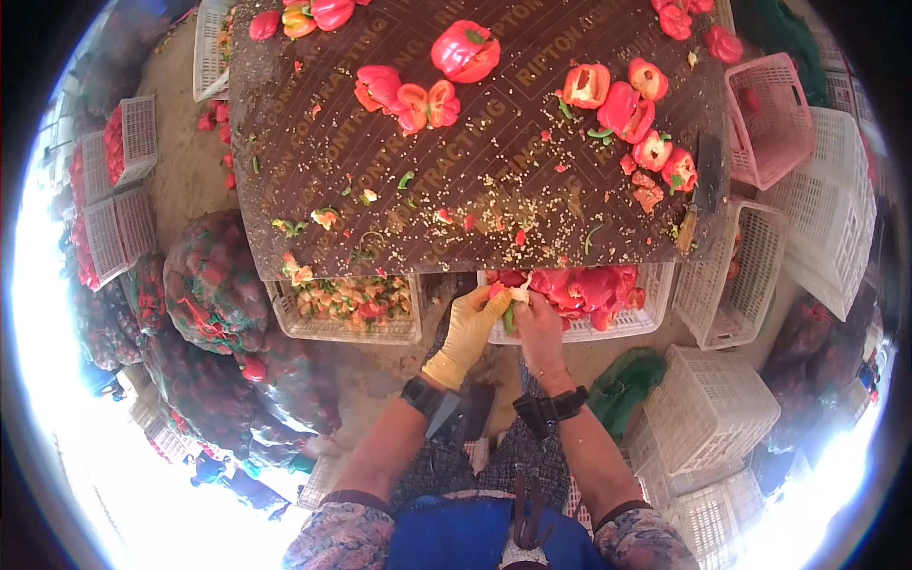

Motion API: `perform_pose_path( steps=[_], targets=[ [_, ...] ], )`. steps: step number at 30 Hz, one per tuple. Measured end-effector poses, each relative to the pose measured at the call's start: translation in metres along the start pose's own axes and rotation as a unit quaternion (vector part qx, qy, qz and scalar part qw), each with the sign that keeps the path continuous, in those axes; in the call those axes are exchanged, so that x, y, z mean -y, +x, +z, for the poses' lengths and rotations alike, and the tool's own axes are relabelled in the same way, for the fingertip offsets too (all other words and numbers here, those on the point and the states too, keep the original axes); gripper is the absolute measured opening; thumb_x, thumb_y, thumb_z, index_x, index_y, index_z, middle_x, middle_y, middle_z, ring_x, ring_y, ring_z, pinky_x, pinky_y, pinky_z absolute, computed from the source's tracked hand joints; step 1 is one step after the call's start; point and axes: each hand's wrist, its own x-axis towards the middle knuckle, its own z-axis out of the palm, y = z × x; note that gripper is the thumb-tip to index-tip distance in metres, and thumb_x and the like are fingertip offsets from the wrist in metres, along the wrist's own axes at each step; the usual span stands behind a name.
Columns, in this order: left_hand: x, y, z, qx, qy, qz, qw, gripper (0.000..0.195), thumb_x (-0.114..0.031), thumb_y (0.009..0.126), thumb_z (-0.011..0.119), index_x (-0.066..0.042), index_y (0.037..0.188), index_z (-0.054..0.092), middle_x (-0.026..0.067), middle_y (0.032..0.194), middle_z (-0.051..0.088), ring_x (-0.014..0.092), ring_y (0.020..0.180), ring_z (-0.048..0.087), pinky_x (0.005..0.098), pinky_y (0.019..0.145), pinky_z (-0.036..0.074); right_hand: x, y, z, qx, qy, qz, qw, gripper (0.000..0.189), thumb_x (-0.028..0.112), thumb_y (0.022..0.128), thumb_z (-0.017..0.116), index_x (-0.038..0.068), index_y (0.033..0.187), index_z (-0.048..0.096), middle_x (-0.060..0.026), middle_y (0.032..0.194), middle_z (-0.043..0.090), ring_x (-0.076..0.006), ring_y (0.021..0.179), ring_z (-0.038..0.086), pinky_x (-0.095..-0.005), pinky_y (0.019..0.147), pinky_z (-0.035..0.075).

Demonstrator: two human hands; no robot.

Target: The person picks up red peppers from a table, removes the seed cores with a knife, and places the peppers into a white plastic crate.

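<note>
My left hand (462,335), in a yellow glove, and my bare right hand (541,335) meet just below the table's near edge. Between their fingers is a pepper core (523,291), pale with a green part hanging below it; a bit of red flesh shows at the left fingertips. Both hands are over the left side of a white crate (652,324) filled with red bell pepper pieces (581,288). To the left, another crate (342,331) holds pepper cores and scraps (356,296). On the brown board table (299,171) lie whole and cut red peppers (467,51), seeds and stem bits.
A knife (687,226) with a wooden handle lies near the table's right edge. Pink (773,121) and white crates (712,410) stand at the right, near a green net (627,385). Full net sacks of red peppers (217,281) crowd the left side.
</note>
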Motion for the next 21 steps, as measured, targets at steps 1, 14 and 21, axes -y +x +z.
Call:
perform_pose_path(
  steps=[1,14,21],
  targets=[
    [0.003,0.002,0.002,-0.003,0.003,-0.003,1.000,0.013,-0.012,0.092,0.058,0.000,0.093,0.064,-0.0021,0.077,0.060,0.005,0.068,0.052,0.0215,0.059,0.044,0.005,-0.002,0.004,-0.028,0.024,-0.021,0.999,0.032,0.016,0.096,0.050,0.005,0.126,0.051,0.0021,0.098,0.057,-0.0029,0.076,0.050,-0.0191,0.061,0.044],
    [0.042,0.036,0.023,-0.038,0.370,0.203,0.906,0.009,-0.007,0.081,0.064,0.002,0.079,0.062,0.0091,0.070,0.057,0.016,0.059,0.053,0.0278,0.054,0.043,-0.029,0.004,-0.012,-0.188,0.317,0.084,0.926,0.022,0.016,0.094,0.052,0.007,0.112,0.060,0.0004,0.083,0.062,-0.0064,0.054,0.049,-0.0202,0.047,0.038],
    [0.128,0.051,0.026,-0.007,0.223,-0.026,0.974,0.011,-0.009,0.087,0.059,0.002,0.086,0.061,0.0041,0.072,0.060,0.012,0.064,0.060,0.0255,0.053,0.047,-0.066,-0.018,-0.066,-0.171,0.498,0.256,0.811,0.020,0.024,0.093,0.052,0.007,0.099,0.058,-0.0026,0.070,0.055,-0.0078,0.045,0.039,-0.0229,0.043,0.031]
  ],
)
